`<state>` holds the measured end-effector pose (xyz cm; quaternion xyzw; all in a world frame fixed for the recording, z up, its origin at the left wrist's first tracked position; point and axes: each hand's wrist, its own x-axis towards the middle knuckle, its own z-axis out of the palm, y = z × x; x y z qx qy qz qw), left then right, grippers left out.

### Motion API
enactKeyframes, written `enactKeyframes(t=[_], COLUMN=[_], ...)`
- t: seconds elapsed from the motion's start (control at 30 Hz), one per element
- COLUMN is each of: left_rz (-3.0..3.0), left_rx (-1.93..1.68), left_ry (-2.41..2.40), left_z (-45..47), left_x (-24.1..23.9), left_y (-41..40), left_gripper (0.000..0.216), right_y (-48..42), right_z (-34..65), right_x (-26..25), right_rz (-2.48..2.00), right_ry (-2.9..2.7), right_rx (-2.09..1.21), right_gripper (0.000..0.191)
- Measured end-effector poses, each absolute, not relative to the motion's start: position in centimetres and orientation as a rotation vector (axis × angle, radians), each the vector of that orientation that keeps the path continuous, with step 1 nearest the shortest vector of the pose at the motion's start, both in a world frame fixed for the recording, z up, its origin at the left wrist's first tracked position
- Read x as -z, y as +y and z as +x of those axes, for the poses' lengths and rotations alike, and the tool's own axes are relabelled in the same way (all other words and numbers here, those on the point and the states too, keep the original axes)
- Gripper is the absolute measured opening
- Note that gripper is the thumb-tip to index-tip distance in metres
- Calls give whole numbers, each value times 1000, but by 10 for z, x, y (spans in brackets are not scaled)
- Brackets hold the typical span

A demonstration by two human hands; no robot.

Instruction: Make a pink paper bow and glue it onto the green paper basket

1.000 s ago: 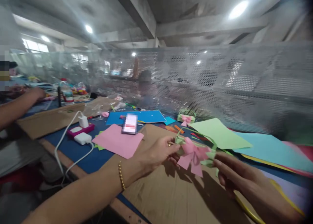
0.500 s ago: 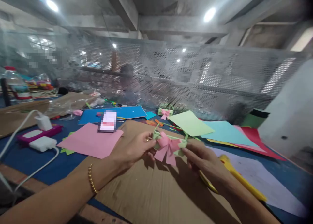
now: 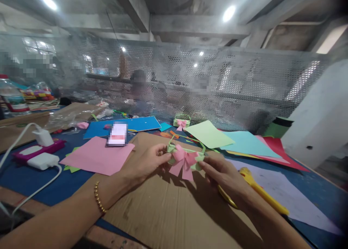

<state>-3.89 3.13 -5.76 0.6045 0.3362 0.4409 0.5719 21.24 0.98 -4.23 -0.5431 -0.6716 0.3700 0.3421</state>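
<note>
Fingers (image 3: 165,156) of left hand (image 3: 149,161) and right hand (image 3: 224,171): closed on opposite ends of one green basket (image 3: 200,157), held over cardboard (image 3: 163,212), long axis running left to right, right end slightly lower in view, handle (image 3: 187,137) upward, pink bow (image 3: 185,158) facing the wearer, tails (image 3: 187,174) downward. Beyond it: second basket (image 3: 188,123), likewise bowed in pink; light-green sheet (image 3: 210,135); blue board (image 3: 144,124). Farther out: at left, phone (image 3: 117,133) overlapping pink sheet (image 3: 95,156), and purple power strip (image 3: 57,146); at right, yellow tool (image 3: 263,194) lying across lilac sheet (image 3: 296,202), with light-blue sheet (image 3: 248,144) and red sheet (image 3: 284,153) behind.
</note>
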Motion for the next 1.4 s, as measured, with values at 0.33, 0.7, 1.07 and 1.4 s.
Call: enactKeyframes(t=[0.33, 0.7, 1.07, 1.4], left_rz=[1492, 1516, 1556, 1471], left_rx=[-1017, -963, -936, -907], left_ry=[804, 895, 919, 874], left_z=[-42, -43, -47, -44], left_x=[56, 61, 62, 68], left_y=[30, 33, 37, 40], left_gripper=[18, 22, 19, 24], right_y=[13, 17, 17, 16], right_z=[215, 213, 211, 209], right_x=[45, 52, 49, 48], right_rz=[-1413, -1430, -1465, -1478], right_ry=[-1762, -1792, -1904, -1892], right_rx=[-924, -907, -897, -895], right_gripper=[44, 44, 32, 34])
